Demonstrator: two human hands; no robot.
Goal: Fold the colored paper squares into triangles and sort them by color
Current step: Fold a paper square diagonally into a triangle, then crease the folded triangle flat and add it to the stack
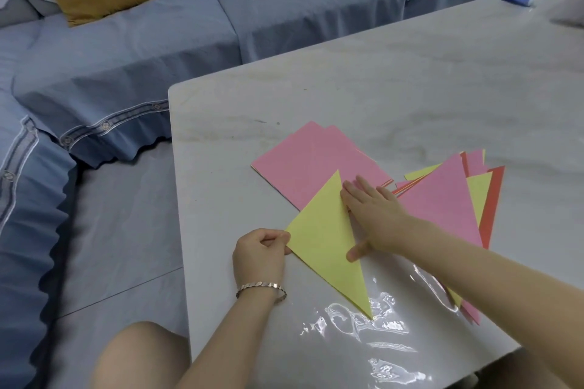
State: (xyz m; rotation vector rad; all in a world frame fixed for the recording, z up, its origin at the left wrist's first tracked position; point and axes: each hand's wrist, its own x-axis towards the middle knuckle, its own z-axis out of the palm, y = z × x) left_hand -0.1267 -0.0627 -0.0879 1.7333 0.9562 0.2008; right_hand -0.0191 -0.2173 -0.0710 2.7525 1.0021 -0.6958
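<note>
Two bare hands work a folded yellow paper triangle [325, 246] on the pale marble-patterned tabletop [410, 98]. The left hand [260, 254], wearing a silver bracelet [261, 289], pinches the triangle's left corner. The right hand [374, 218] lies flat, fingers spread, pressing its right edge. Behind sits a stack of pink paper squares [313, 164]; rightward, overlapping pink, yellow and apparently red folded triangles [455, 199].

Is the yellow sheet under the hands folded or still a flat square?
Folded: the yellow sheet shows a triangle outline, pressed by the right hand.
</note>
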